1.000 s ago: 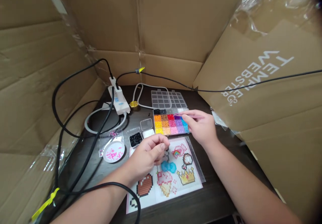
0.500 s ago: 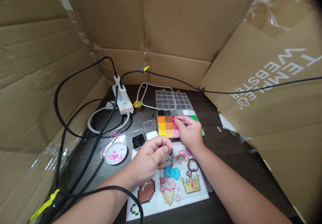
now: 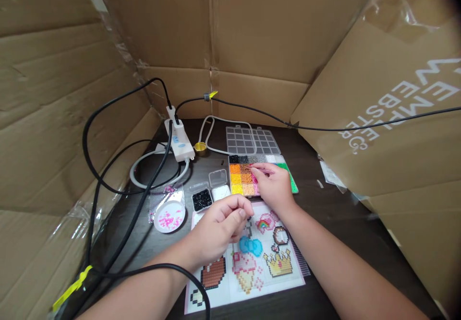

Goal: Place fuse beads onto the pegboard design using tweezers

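Note:
My right hand (image 3: 275, 185) is closed around slim pink tweezers (image 3: 265, 171), their tip over the brown and red part of a sectioned bead box (image 3: 236, 178). Its compartments hold beads sorted by colour. Closer to me, my left hand (image 3: 225, 221) hovers above a pattern sheet (image 3: 266, 286), fingers curled together; whatever they may hold is hidden. Printed on the sheet are pixel pictures, including a crown (image 3: 279, 263) and an ice cream (image 3: 245, 272). A translucent blue bow-shaped piece (image 3: 250, 246) lies on it.
Left of the sheet sit a white dish (image 3: 182, 223) of pink beads, a small box of black beads (image 3: 202, 199) and one of white beads (image 3: 221, 193). A power strip (image 3: 179, 140), looping black cables (image 3: 86, 166) and a gold cup (image 3: 200, 148) stand behind. Cardboard walls (image 3: 259, 32) enclose the table.
The whole view has shifted slightly, so things appear a little farther right. Over the bead box, the right hand's tweezers have moved only slightly. My left hand keeps its curled pose.

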`<state>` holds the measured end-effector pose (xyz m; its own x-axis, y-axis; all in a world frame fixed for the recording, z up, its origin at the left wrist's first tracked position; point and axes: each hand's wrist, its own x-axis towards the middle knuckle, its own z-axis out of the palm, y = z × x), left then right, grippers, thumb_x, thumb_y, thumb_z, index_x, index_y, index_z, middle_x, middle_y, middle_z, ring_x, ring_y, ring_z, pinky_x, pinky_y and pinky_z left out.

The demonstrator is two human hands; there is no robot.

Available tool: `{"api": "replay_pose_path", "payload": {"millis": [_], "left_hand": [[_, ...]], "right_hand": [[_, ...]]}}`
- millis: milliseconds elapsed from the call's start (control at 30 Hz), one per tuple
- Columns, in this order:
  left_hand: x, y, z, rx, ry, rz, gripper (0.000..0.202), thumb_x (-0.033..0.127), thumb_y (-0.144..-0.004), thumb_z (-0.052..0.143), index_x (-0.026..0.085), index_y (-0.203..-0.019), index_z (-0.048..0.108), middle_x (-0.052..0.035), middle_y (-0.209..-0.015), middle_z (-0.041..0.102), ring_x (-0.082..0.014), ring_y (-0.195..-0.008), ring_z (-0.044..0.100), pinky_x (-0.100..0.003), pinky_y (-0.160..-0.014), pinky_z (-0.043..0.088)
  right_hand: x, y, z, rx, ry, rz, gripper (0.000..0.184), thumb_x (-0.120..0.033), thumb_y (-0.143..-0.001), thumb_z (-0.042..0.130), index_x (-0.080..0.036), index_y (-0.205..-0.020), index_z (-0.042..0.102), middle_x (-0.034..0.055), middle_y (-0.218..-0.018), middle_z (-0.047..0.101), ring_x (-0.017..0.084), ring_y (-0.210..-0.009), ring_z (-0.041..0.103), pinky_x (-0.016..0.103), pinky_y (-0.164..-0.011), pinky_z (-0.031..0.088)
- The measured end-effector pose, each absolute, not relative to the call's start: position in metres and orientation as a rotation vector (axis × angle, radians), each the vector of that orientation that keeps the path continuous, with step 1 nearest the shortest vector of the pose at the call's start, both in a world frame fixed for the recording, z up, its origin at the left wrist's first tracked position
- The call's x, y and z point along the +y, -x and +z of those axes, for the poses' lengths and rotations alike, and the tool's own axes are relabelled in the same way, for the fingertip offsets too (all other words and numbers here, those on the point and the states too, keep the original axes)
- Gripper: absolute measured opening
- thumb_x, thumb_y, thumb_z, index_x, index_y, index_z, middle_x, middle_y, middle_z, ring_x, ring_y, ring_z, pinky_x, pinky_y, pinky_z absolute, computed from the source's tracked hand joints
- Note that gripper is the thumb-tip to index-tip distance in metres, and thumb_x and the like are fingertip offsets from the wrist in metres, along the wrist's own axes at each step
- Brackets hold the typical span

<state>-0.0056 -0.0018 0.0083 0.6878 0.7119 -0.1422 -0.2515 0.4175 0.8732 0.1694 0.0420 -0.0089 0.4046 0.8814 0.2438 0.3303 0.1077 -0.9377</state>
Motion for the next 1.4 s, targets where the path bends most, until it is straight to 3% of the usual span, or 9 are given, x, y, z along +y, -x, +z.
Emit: {"api": "replay_pose_path", "payload": {"millis": [833, 1400], "left_hand": [[-0.0005, 0.0081, -0.0021, 0.549, -1.023, 0.643, 0.028, 0.043, -0.091, 0.067, 0.017, -0.09, 0.057, 0.0087, -0.058, 0.039, -0.0052, -0.048, 0.029, -0.022, -0.047, 0.019], [-0.0008, 0.0088, -0.0011, 0.594, -1.033, 0.606, 0.032, 0.047, -0.088, 0.068, 0.017, -0.091, 0.058, 0.0096, -0.055, 0.036, -0.0051, -0.047, 0.028, -0.022, -0.047, 0.018]], "right_hand": [[0.0453, -0.1743, -0.0111, -1.079, 1.459, 0.603, 0.013, -0.029, -0.074, 0.072, -0.017, -0.076, 0.078, 0.0082, -0.08, 0.079, 0.023, -0.076, 0.075, 0.034, -0.073, 0.059], [0.0434, -0.1744, -0.0099, -1.11, 1.476, 0.575, 0.013, -0.028, -0.075, 0.071, -0.017, -0.076, 0.078, 0.0085, -0.08, 0.08, 0.023, -0.076, 0.075, 0.034, -0.074, 0.059]]}}
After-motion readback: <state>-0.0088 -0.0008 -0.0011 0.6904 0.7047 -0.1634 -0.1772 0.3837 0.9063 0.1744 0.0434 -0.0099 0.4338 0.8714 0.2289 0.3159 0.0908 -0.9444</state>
